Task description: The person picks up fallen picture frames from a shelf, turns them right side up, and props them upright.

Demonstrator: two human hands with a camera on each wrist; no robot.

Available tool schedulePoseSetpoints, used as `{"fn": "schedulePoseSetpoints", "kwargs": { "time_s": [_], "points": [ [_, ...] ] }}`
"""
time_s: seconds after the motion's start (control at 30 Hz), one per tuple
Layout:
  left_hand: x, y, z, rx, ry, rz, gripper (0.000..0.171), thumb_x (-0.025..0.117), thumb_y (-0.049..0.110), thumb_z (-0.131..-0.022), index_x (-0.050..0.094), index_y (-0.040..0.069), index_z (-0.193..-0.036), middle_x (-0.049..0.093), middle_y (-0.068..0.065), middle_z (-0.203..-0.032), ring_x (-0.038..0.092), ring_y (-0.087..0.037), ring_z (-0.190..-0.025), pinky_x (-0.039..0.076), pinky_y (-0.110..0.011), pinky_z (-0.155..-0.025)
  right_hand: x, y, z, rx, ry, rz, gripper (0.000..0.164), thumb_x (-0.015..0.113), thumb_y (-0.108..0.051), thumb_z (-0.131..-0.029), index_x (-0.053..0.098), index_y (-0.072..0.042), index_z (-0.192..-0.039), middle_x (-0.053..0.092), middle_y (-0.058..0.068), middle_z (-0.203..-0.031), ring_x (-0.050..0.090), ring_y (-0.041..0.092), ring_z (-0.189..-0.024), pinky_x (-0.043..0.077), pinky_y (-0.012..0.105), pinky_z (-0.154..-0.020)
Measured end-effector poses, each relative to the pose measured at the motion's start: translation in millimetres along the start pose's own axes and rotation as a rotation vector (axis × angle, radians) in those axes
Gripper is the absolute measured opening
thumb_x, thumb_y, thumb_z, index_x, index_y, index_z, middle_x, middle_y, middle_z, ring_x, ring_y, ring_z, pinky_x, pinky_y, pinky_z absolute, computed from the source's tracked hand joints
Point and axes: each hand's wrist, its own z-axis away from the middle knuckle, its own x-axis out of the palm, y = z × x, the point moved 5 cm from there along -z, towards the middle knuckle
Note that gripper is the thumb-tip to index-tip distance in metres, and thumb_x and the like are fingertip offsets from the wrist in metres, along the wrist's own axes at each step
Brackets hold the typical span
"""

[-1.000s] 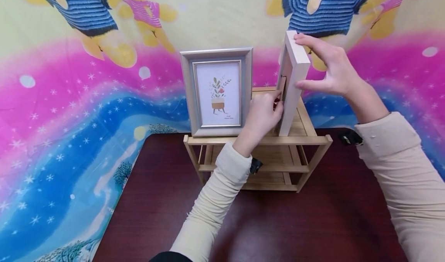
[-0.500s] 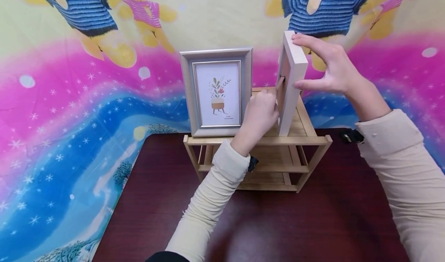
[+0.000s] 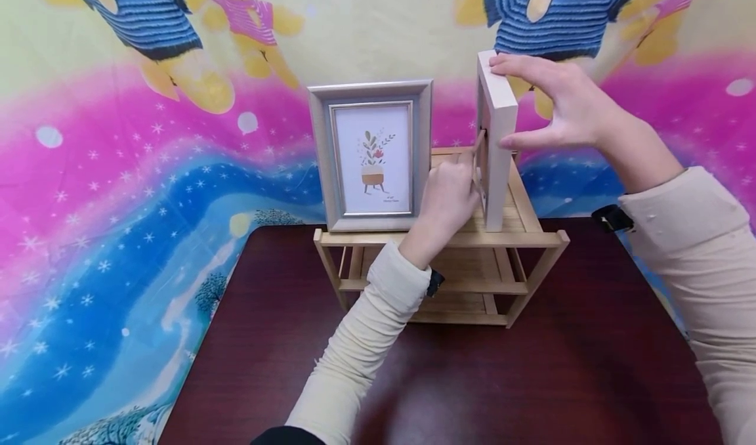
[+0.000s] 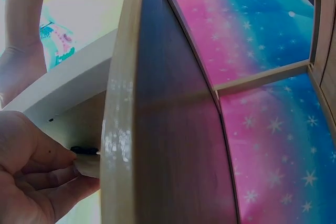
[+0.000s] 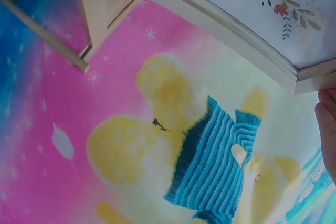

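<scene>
A white picture frame (image 3: 502, 163) stands almost edge-on on the top shelf of a small wooden rack (image 3: 413, 239), its back towards the left. My right hand (image 3: 573, 104) holds its upper part, fingers over the top edge and thumb on the near side. My left hand (image 3: 447, 199) reaches in behind it and pinches the thin support leg (image 4: 87, 165) on its back, most clearly seen in the left wrist view. In the right wrist view, the white frame's front (image 5: 226, 30) shows a leafy plant print with a red flower.
Left of my left hand, a silver picture frame (image 3: 371, 93) stands upright on the same shelf, facing me with a potted-plant print. Lower shelves lie under it. The rack sits on a dark red-brown table (image 3: 266, 340), against a colourful printed cloth (image 3: 136, 189).
The white frame's top has shifted slightly left and its foot slightly right, so it stands straighter. My right forearm has moved right. My left hand stays at the support leg.
</scene>
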Motion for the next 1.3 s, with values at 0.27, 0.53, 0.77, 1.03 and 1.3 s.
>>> {"fn": "schedulePoseSetpoints", "kwargs": {
  "time_s": [0.27, 0.53, 0.77, 1.03, 1.3],
  "points": [
    [3.9, -2.4, -0.9, -0.054, -0.060, -0.001, 0.036, 0.056, -0.001, -0.079, 0.057, 0.002, -0.114, 0.061, -0.005, -0.082, 0.059, -0.016, -0.069, 0.047, -0.021, -0.058, 0, -3, -7, 0.037, -0.086, 0.051, 0.086, 0.080, -0.027, -0.062, 0.042, -0.003, -0.135, 0.039, 0.015, -0.139, 0.033, 0.032, -0.128, 0.024, 0.054, -0.103],
    [9.7, -1.8, 1.0, -0.067, -0.091, -0.056, 0.035, 0.061, 0.004, -0.078, 0.057, 0.003, -0.112, 0.061, -0.005, -0.090, 0.060, -0.016, -0.076, 0.050, -0.022, -0.063, 1, -5, -5, 0.041, -0.150, 0.098, 0.085, 0.080, -0.022, -0.060, 0.042, -0.005, -0.135, 0.038, 0.016, -0.140, 0.034, 0.037, -0.126, 0.027, 0.060, -0.098],
    [6.4, 0.1, 9.9, -0.021, 0.025, -0.077, 0.034, 0.060, 0.005, -0.080, 0.058, 0.002, -0.114, 0.063, -0.007, -0.095, 0.060, -0.017, -0.079, 0.051, -0.021, -0.067, 2, -5, -5, 0.051, -0.158, 0.099, 0.086, 0.079, -0.023, -0.061, 0.040, -0.006, -0.136, 0.037, 0.015, -0.140, 0.034, 0.037, -0.125, 0.027, 0.061, -0.097],
    [-3.3, 9.0, 43.3, 0.062, 0.329, 0.050, 0.032, 0.059, 0.019, -0.084, 0.063, -0.002, -0.108, 0.066, -0.012, -0.098, 0.063, -0.022, -0.087, 0.052, -0.025, -0.070, 3, -4, -4, 0.050, -0.146, 0.065, 0.087, 0.079, -0.019, -0.061, 0.039, -0.006, -0.137, 0.036, 0.016, -0.140, 0.032, 0.037, -0.127, 0.025, 0.062, -0.098],
    [10.1, 13.0, 51.5, 0.006, 0.244, -0.002, 0.066, 0.059, 0.048, -0.081, 0.053, -0.003, -0.124, 0.055, -0.011, -0.125, 0.051, -0.022, -0.115, 0.045, -0.028, -0.089, 3, -3, -3, 0.067, -0.139, 0.065, 0.088, 0.078, -0.017, -0.061, 0.038, -0.007, -0.138, 0.037, 0.017, -0.140, 0.033, 0.038, -0.126, 0.026, 0.064, -0.096]
  ]
}}
